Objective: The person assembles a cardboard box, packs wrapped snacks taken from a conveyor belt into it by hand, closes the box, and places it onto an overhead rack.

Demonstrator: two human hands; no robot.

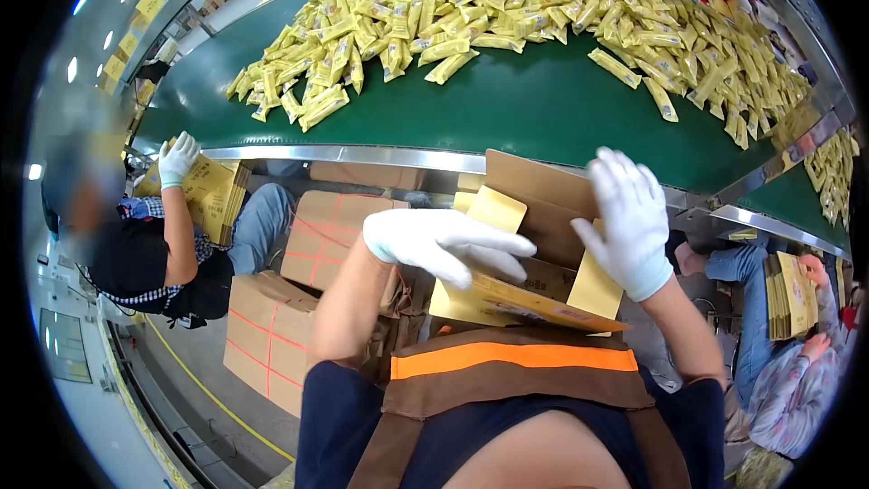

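Observation:
A yellow cardboard carton (588, 285) with a brown inside stands in front of my body, its top flaps folded open. My left hand (448, 240), in a white glove, reaches over the carton's left side with its fingers stretched out; it holds nothing. On the opposite side my right hand (629, 222), also gloved in white, is raised palm-inward by the right flap. Its fingers are straight, the thumb stands apart, and nothing is in it. Whether it touches the flap I cannot tell. My left hand hides part of the carton's opening.
Many yellow-wrapped packets (471, 18) lie heaped on a green conveyor belt (407, 113) with a metal edge. Strapped brown boxes (267, 340) stand on the floor to my left. A person at left holds flat yellow cartons (213, 199); another at right holds a similar stack (790, 294).

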